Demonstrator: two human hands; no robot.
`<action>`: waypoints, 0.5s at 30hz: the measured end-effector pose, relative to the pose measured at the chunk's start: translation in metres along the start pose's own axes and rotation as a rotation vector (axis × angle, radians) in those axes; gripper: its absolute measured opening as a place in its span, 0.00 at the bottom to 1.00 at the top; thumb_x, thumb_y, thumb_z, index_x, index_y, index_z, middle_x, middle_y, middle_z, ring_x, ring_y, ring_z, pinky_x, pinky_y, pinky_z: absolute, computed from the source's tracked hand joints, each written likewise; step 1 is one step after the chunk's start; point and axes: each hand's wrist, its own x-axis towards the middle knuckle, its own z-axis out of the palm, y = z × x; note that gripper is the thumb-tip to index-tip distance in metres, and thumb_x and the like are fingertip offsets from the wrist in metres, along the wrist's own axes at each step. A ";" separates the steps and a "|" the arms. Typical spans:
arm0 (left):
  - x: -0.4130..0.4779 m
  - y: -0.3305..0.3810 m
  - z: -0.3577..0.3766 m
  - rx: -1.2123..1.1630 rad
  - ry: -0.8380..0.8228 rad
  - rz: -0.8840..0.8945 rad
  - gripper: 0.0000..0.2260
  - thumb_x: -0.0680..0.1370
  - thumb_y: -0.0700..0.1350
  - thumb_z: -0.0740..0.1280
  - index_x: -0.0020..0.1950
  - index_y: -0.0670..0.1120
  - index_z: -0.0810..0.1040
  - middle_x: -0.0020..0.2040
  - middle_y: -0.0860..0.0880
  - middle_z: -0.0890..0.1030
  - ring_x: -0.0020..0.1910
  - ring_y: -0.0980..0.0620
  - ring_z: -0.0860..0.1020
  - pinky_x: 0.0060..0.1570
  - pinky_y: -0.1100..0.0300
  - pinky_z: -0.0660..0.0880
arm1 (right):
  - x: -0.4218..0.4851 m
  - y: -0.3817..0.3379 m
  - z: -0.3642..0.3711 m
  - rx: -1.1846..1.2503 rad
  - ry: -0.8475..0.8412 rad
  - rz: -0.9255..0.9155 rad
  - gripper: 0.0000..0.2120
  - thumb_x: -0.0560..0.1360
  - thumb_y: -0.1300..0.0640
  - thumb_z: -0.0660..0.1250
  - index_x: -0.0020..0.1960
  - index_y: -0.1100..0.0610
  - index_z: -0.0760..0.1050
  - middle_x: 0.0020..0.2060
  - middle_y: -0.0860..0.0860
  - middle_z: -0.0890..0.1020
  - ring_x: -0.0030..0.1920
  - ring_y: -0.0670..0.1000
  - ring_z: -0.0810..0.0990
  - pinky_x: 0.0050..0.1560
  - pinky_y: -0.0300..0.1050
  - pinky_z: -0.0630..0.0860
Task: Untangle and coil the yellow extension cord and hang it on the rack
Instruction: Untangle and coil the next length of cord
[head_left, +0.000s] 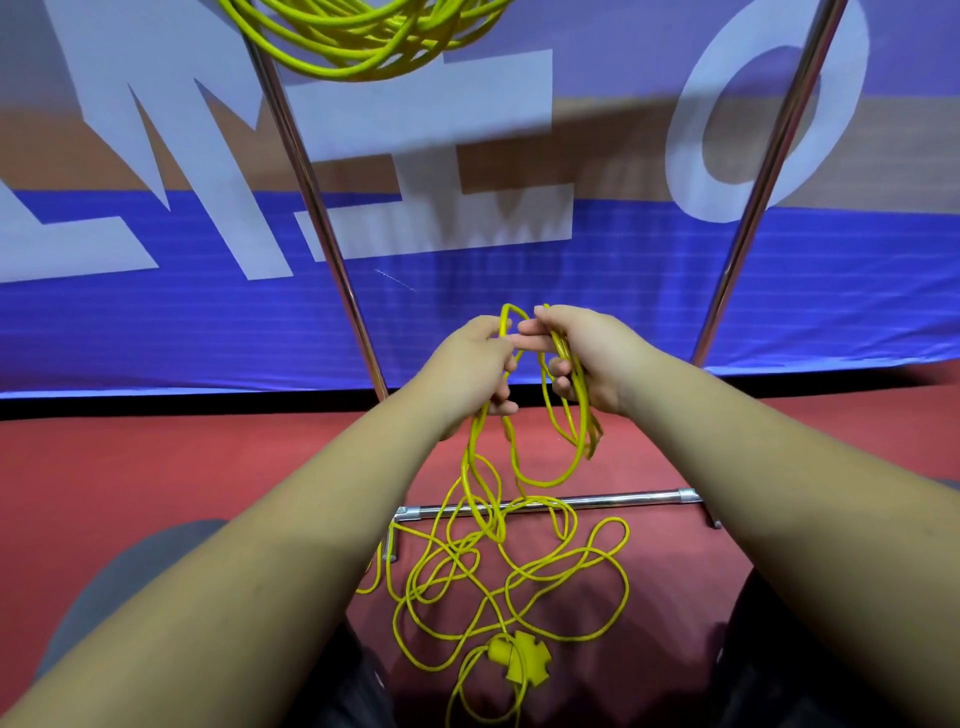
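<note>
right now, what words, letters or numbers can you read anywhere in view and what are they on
"M E O": big pale letters on the blue banner behind the rack; a further letter at the left is cut off, so the full word cannot be read.
None readable on the yellow extension cord or the rack.
</note>
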 end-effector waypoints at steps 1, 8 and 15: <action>-0.001 -0.002 0.000 0.016 -0.045 0.034 0.12 0.85 0.43 0.59 0.64 0.51 0.78 0.45 0.46 0.74 0.29 0.52 0.70 0.36 0.51 0.83 | 0.000 0.000 0.001 0.004 0.007 -0.002 0.17 0.84 0.44 0.64 0.58 0.57 0.82 0.52 0.49 0.89 0.25 0.45 0.66 0.27 0.39 0.68; -0.003 -0.011 -0.004 0.180 -0.098 0.318 0.23 0.84 0.40 0.65 0.76 0.60 0.73 0.42 0.46 0.73 0.33 0.49 0.78 0.44 0.45 0.85 | 0.004 -0.002 -0.003 0.093 0.060 -0.051 0.19 0.76 0.40 0.75 0.51 0.56 0.82 0.49 0.53 0.89 0.27 0.47 0.66 0.25 0.39 0.66; -0.004 -0.006 -0.005 0.094 -0.110 0.208 0.19 0.78 0.42 0.76 0.64 0.46 0.72 0.44 0.42 0.86 0.37 0.46 0.85 0.42 0.46 0.84 | 0.009 0.002 0.000 0.058 0.078 -0.089 0.10 0.81 0.49 0.72 0.51 0.57 0.79 0.46 0.54 0.89 0.26 0.46 0.67 0.22 0.38 0.62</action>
